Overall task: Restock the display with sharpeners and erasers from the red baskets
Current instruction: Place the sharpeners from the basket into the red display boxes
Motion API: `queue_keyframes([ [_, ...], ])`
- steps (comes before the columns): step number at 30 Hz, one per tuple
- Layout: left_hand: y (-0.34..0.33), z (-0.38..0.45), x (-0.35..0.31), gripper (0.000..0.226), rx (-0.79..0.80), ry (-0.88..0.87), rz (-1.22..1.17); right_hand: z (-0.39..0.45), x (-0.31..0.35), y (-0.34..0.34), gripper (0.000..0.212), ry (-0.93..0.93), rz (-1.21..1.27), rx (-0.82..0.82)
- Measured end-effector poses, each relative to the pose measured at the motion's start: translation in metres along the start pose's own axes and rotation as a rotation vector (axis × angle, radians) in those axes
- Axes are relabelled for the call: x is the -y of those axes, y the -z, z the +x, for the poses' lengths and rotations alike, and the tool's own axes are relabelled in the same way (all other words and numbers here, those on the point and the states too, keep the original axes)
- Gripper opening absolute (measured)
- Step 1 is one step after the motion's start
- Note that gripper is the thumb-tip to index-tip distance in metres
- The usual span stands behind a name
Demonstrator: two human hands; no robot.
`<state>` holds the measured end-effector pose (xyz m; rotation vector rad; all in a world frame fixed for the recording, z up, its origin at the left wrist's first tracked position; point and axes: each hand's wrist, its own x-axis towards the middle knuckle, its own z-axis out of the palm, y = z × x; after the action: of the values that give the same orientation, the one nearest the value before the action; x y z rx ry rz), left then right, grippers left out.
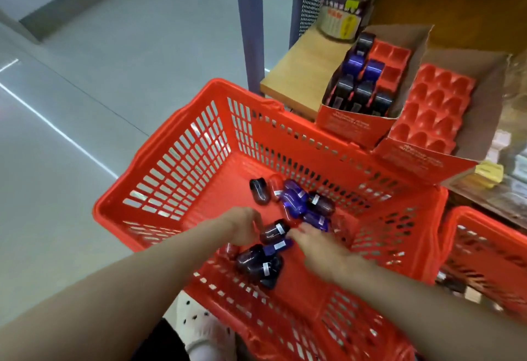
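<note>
Red basket [159, 178] holds a sharpener [273, 232] between both hands.

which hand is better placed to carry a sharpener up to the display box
Right, probably. The right hand is nearer the display box, which sits up right of the basket; the left hand is farther.

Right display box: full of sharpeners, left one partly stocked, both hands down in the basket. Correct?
Not quite. The head view shows the right box holding only an empty red tray. The left box is partly stocked, and both hands, left and right, are in the basket.
</note>
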<state>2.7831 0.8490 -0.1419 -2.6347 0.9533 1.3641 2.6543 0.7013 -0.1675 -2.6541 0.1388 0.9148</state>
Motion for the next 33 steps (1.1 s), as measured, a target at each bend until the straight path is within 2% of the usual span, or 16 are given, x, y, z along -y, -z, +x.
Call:
queue_keyframes([
  [3, -0.017, 0.021, -0.008, 0.032, -0.060, -0.040, -0.092, 0.021, 0.013, -0.016, 0.060, 0.068, -0.115, -0.071],
  [5, -0.028, 0.024, -0.008, 0.034, -0.074, -0.047, -0.138, 0.030, 0.018, -0.026, 0.057, 0.073, -0.199, -0.117],
  [7, -0.036, 0.024, -0.003, 0.042, -0.074, -0.061, -0.170, 0.037, 0.018, -0.032, 0.049, 0.049, -0.159, -0.143],
  [10, -0.038, 0.018, 0.001, 0.054, -0.084, -0.121, -0.241, 0.045, 0.014, -0.024, 0.035, -0.022, 0.076, -0.161],
  [13, -0.030, 0.014, -0.004, 0.052, -0.128, -0.175, -0.353, 0.044, 0.004, 0.002, 0.033, -0.083, 0.398, -0.212],
  [16, -0.016, 0.010, -0.008, 0.039, -0.208, -0.193, -0.482, 0.036, -0.006, 0.022, 0.046, -0.128, 0.806, -0.221],
  [18, -0.008, 0.008, -0.004, 0.028, -0.245, -0.125, -0.653, 0.029, -0.011, 0.023, 0.054, -0.172, 0.989, -0.290],
  [19, -0.004, 0.006, 0.000, 0.024, -0.245, -0.058, -0.805, 0.025, -0.012, 0.022, 0.054, -0.195, 0.952, -0.312],
  [20, -0.001, 0.004, 0.004, 0.023, -0.239, 0.013, -0.975, 0.021, -0.013, 0.017, 0.051, -0.187, 0.812, -0.277],
  [22, 0.004, 0.000, 0.013, 0.024, -0.198, 0.121, -1.294, 0.015, -0.010, 0.004, 0.047, -0.057, 0.409, -0.102],
  [23, 0.006, 0.000, 0.016, 0.023, -0.172, 0.135, -1.403, 0.014, -0.006, -0.004, 0.052, 0.031, 0.271, -0.030],
  [25, 0.008, 0.002, 0.021, 0.017, -0.149, 0.109, -1.523, 0.019, 0.006, -0.021, 0.064, 0.156, 0.144, 0.043],
  [27, 0.009, 0.005, 0.022, 0.016, -0.161, 0.068, -1.624, 0.028, 0.019, -0.034, 0.069, 0.209, -0.018, 0.032],
  [30, 0.012, 0.009, 0.020, 0.026, -0.200, 0.046, -1.739, 0.038, 0.032, -0.050, 0.077, 0.215, -0.228, -0.032],
  [33, 0.017, 0.008, 0.019, 0.035, -0.173, -0.007, -1.893, 0.042, 0.033, -0.056, 0.083, 0.223, -0.330, -0.041],
])
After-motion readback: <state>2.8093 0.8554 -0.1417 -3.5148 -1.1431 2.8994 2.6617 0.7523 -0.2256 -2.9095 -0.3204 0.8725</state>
